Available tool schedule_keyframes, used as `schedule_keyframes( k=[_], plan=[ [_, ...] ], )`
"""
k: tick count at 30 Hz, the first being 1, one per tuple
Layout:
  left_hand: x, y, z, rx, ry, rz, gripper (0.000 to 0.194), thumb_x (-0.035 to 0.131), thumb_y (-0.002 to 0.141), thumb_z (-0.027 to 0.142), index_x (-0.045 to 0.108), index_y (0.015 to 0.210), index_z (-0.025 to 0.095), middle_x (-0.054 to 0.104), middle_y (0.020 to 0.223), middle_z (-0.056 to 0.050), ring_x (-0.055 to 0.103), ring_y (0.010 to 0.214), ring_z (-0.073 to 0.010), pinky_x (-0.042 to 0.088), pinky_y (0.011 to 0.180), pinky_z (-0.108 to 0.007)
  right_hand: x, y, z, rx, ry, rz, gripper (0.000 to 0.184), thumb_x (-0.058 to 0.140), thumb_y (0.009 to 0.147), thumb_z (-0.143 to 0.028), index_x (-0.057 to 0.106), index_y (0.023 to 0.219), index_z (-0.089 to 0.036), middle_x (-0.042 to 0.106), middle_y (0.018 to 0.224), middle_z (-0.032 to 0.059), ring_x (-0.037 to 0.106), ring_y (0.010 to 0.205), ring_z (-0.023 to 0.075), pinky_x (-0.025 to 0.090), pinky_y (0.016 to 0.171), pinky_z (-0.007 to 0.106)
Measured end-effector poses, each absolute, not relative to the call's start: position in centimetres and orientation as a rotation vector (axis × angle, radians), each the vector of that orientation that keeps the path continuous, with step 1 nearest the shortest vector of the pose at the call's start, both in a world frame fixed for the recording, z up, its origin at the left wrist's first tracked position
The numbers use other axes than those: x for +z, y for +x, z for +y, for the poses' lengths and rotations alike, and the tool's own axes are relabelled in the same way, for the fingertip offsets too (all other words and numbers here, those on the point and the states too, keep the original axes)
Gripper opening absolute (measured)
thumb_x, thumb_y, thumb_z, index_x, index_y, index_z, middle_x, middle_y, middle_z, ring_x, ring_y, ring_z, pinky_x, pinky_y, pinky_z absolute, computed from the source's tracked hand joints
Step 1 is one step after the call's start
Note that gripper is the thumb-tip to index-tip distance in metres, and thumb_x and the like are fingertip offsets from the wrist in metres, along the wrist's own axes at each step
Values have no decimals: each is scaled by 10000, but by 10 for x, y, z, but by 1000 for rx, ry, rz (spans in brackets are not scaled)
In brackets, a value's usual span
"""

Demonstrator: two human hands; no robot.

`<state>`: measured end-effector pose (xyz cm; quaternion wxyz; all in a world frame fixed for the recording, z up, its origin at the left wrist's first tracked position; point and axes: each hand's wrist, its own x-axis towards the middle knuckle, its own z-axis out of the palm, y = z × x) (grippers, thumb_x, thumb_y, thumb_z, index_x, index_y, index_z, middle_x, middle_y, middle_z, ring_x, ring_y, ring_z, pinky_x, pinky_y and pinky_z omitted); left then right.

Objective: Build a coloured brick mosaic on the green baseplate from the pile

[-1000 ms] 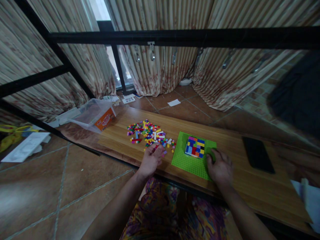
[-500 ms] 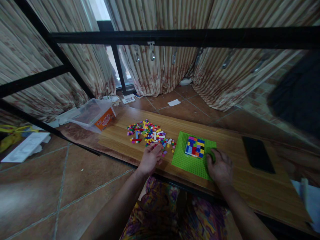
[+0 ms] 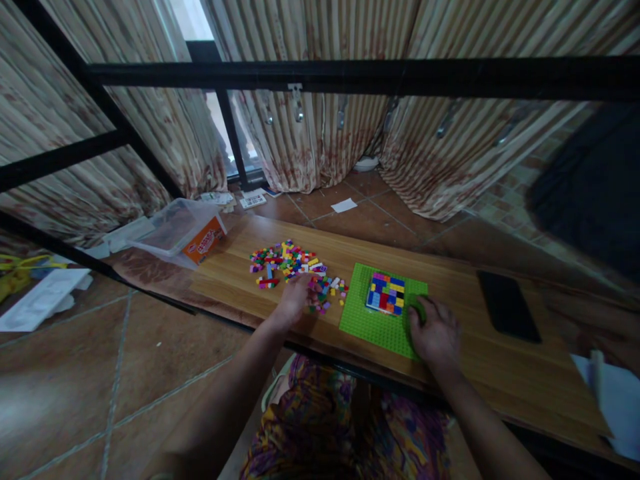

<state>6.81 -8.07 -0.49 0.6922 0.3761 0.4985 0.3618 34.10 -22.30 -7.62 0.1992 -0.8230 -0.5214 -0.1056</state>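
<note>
My left hand (image 3: 296,298) is low over the near side of a pile of small coloured bricks (image 3: 287,257). Its fingertips are blurred among red and pink bricks, so I cannot make out whether it pinches one. A green studded baseplate (image 3: 355,313) lies to the right of the pile. On it sits a square block of multicoloured bricks (image 3: 386,293), mostly blue, yellow, red and orange on top. My right hand (image 3: 436,330) rests on the baseplate's right edge, fingers curved and thumb apart, just right of the block.
The wooden board (image 3: 470,347) carries everything here. A black phone-like slab (image 3: 507,307) lies to the right. At the left end stands a clear plastic box (image 3: 170,230) with an orange label. A black metal rail (image 3: 350,75) crosses in front of the curtains.
My left hand has shifted left and turned, its earlier pinch near a red brick no longer plain. The right hand stays on the baseplate. The whole view has shifted slightly.
</note>
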Motion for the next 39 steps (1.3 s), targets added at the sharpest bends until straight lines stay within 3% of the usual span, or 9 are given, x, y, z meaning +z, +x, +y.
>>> schedule_keyframes(
  k=[4,9,24,29,34,39],
  plan=[
    [-14,69,-66,814,1147,1217,198,547,813,344,619,769,165,576,560,15,463,416,-86,339,432,-204,-76,342,-223,-289,-2299,-1458,427,392,940,-422,613,1207,-173,612,1238,144,522,1126,304,387,960,459],
    [-23,68,-54,768,1316,1257,274,523,833,384,543,635,196,523,476,17,441,404,-97,328,449,-221,-76,342,-223,-280,-2290,-1462,428,389,938,-431,611,1201,-178,608,1244,141,514,1123,304,379,958,457],
    [-18,66,-53,796,1354,1287,283,569,820,435,601,692,185,540,489,14,427,395,-89,302,434,-213,-76,341,-223,-264,-2288,-1455,413,404,937,-410,604,1217,-181,607,1240,142,520,1133,307,386,961,467],
    [-14,67,-54,867,1345,1297,249,552,811,378,645,733,161,508,505,33,417,437,-87,303,451,-216,-76,341,-223,-259,-2293,-1459,415,406,934,-407,604,1219,-179,602,1248,144,518,1134,309,391,958,463],
    [-8,83,-77,831,1288,1122,237,582,749,268,686,934,162,514,570,48,431,484,-84,339,480,-204,-76,341,-222,-253,-2299,-1448,416,407,930,-404,610,1214,-179,604,1242,139,514,1128,302,381,960,451],
    [-10,113,-108,749,1398,937,240,533,824,296,697,957,183,614,716,-7,510,560,-109,397,538,-223,-74,340,-222,-242,-2307,-1441,418,395,941,-402,609,1218,-174,601,1252,136,506,1146,298,372,974,446]
  ],
)
